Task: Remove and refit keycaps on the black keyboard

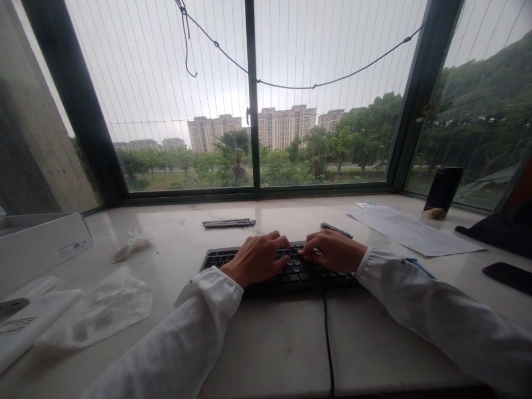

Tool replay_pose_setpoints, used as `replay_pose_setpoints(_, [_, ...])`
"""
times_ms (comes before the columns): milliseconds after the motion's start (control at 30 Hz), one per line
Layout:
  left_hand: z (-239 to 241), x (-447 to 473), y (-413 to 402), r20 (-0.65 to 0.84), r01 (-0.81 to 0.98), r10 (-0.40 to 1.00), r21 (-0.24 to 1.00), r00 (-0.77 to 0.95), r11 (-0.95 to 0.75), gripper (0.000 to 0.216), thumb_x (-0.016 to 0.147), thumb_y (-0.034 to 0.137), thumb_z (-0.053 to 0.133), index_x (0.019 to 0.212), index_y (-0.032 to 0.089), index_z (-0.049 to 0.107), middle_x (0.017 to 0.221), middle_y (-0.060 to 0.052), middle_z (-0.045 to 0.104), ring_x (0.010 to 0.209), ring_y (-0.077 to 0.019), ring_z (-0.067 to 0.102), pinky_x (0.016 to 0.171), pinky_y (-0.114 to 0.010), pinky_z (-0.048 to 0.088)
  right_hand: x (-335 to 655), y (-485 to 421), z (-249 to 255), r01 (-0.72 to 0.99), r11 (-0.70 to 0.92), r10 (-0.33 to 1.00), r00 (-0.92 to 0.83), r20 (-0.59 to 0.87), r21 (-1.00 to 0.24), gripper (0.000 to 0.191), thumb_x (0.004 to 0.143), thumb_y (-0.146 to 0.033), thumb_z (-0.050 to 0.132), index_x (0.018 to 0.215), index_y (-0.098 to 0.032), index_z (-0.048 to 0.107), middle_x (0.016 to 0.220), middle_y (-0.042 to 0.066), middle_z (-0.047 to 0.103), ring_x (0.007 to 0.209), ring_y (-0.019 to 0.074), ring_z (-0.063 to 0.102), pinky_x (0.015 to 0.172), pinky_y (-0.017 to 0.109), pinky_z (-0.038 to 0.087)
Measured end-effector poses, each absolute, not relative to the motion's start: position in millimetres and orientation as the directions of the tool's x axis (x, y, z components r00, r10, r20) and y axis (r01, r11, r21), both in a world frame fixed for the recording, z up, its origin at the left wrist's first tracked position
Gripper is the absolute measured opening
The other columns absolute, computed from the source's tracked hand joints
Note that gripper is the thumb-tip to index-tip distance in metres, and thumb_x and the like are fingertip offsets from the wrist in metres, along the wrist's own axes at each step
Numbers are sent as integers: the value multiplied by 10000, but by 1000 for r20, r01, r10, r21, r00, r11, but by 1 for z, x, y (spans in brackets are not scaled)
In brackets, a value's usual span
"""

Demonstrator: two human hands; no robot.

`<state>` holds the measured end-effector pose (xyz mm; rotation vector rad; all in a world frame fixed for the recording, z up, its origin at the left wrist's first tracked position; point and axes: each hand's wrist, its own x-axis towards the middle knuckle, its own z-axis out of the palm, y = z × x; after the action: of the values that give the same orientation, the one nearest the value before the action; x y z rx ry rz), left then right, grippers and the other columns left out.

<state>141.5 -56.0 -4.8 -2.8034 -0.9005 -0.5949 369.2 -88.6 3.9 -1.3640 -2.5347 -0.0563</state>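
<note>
Room nearside of keyboard (294, 278), except cable (328, 339).

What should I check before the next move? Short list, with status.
1. Left hand at keyboard: ok.
2. Right hand at keyboard: ok.
3. All keys in place: cannot tell, hands cover some.
4. Cable away from both hands: ok.
5. Cable plugged in: cannot tell, far end out of view.
6. No loose items on ledge: not ok, paper at right, plastic bag at left.

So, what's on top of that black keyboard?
The left hand and the right hand are over the keyboard. Keys show at its left end and between the hands; those beneath the hands are covered.
</note>
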Motion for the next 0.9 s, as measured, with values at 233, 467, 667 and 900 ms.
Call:
replay_pose_setpoints(233, [-6,146,-68,297,470,428,-84,854,-879,405,908,322,375,1303,355,458,1067,-28,552,709,-140,599,667,-276,448,367,-97,9,780,602,748,-626,220,173,245,876,-315,481,782,-242,695,769,9,662,672,120,577,663,273,306])
replay_pose_setpoints(467, [-8,146,-64,298,491,443,-110,846,-864,356,897,298,383,1208,302,556,1009,-32,572,695,-145,595,625,-273,435,365,-92,5,747,610,693,-665,279,266,212,864,-217,486,746,-216,663,692,3,637,641,109,542,686,300,265])
replay_pose_setpoints(667, [-8,146,-62,316,518,467,-102,826,-849,344,901,320,389,1188,285,576,1013,-40,578,703,-151,604,614,-278,425,364,-92,6,673,640,616,-738,277,369,269,891,-221,445,678,-189,606,663,6,614,637,110,489,716,328,236])
replay_pose_setpoints(900, [-7,145,-63,303,506,459,-96,835,-857,322,894,299,411,1151,273,604,986,-43,579,704,-144,603,620,-270,422,365,-90,7,606,670,572,-790,222,428,278,891,-183,419,671,-196,589,651,6,593,623,121,443,788,347,242])
